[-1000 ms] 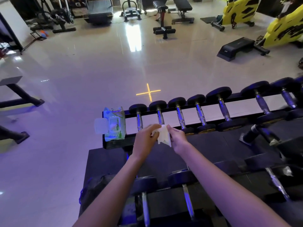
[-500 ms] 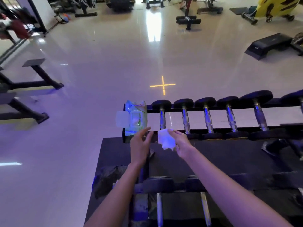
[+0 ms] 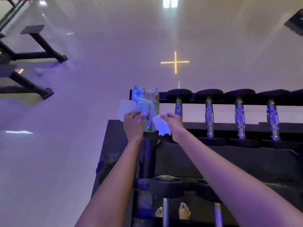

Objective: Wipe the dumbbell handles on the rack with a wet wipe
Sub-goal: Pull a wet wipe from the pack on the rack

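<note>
Black metal dumbbell rack [image 3: 255, 126], top tier: row of black-headed dumbbells with chrome handles [image 3: 209, 115], untouched. Left end: translucent green wet-wipe pack [image 3: 147, 102], white lid flipped open. Left hand [image 3: 132, 125]: fingertips on the pack front, grasp not discernible. Right hand [image 3: 173, 125]: pinching a white wet wipe [image 3: 161, 126], beside the pack.

We see two slim forearms [image 3: 114, 177], bare right up to the frame's edge, ending in the bare left hand [image 3: 132, 126] and right hand [image 3: 174, 126]. Low down, two bare feet [image 3: 184, 211] show their toes.
</note>
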